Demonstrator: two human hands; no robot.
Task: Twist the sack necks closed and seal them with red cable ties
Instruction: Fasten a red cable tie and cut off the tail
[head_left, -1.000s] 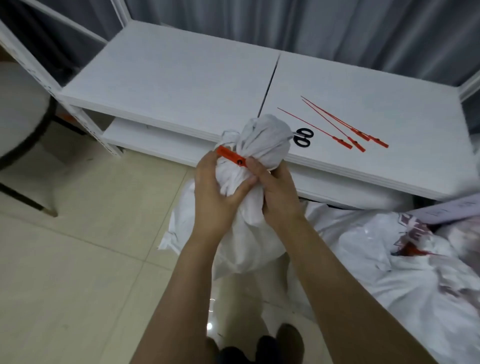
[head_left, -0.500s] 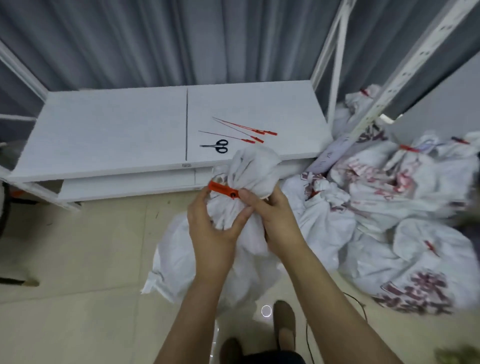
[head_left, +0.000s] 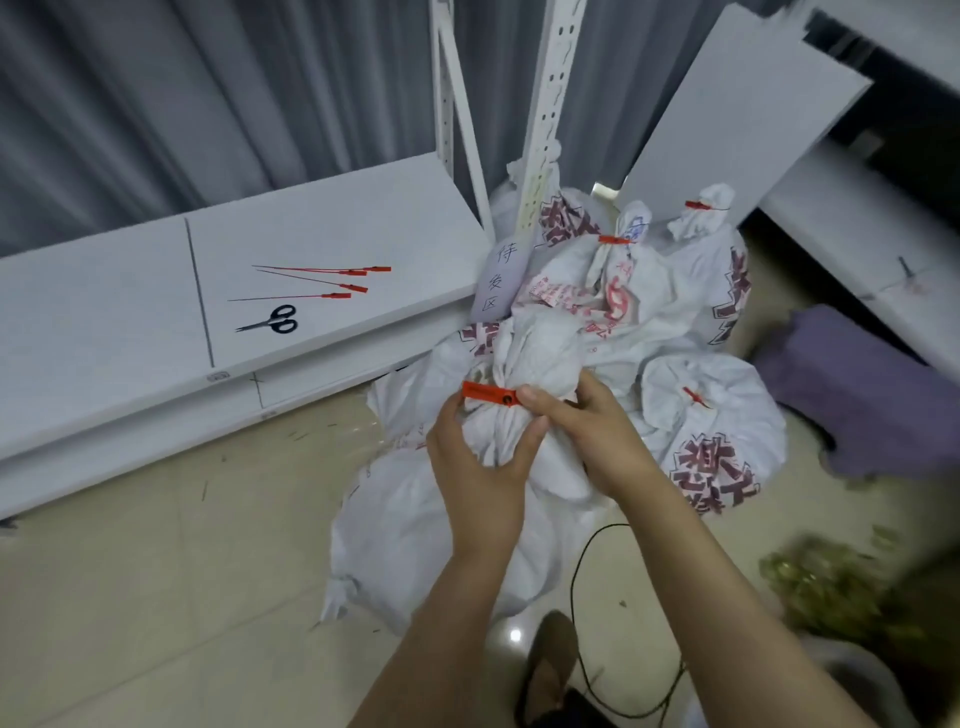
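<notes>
A white sack (head_left: 415, 525) stands on the floor in front of me, its neck twisted into a bunch. A red cable tie (head_left: 488, 393) circles that neck, its flat head sticking out to the left. My left hand (head_left: 480, 467) grips the neck just under the tie. My right hand (head_left: 592, 436) holds the neck from the right, its thumb pressing on the tie's head. Three spare red cable ties (head_left: 332, 283) lie on the white shelf board (head_left: 104, 306) to the left.
Black scissors (head_left: 272, 322) lie on the shelf below the spare ties. Several tied sacks with red print (head_left: 706, 431) are heaped to the right against a white rack post (head_left: 543, 119). A purple cloth (head_left: 872, 395) lies far right. A black cable (head_left: 587, 613) runs by my foot.
My view has swung to the right, bringing the heap of tied sacks into sight. Both hands keep their hold on the sack neck, and the sack sits closer to the heap.
</notes>
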